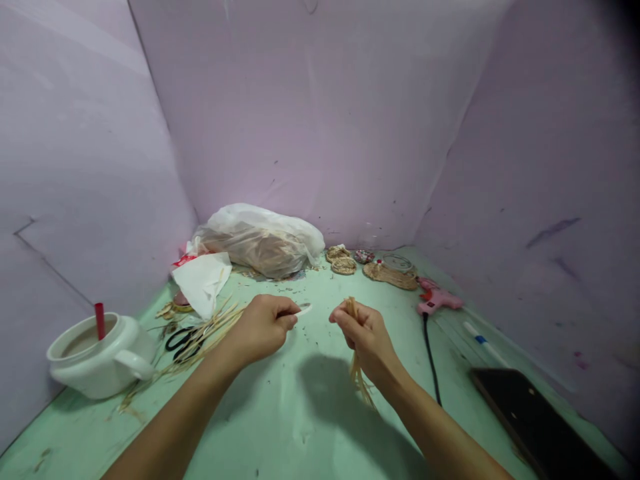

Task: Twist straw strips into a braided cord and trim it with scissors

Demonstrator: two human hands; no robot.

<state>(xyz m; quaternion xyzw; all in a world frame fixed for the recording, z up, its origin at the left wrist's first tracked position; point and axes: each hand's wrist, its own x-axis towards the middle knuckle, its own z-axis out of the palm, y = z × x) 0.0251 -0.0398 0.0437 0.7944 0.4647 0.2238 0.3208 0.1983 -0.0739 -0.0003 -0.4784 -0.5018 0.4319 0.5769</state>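
Note:
Above the middle of the green table, my left hand (265,327) pinches a small, thin, curved white strip (305,309) between thumb and fingers. What kind of thing the strip is, I cannot tell. My right hand (361,330) is closed around a bundle of straw strands (359,380), whose loose ends hang down below the fist. A short tuft of the same straw sticks up above the fingers. The two hands are apart. More straw strands (215,328) lie beyond my left forearm, next to black-handled scissors (179,340).
At left stands a white pot (103,363) holding a red stick (99,320). A filled plastic bag (260,237) and white paper (204,283) lie at the back. Woven pieces (390,275), a pink glue gun (440,300), a pen (483,340) and a phone (535,420) sit right. Walls enclose the table.

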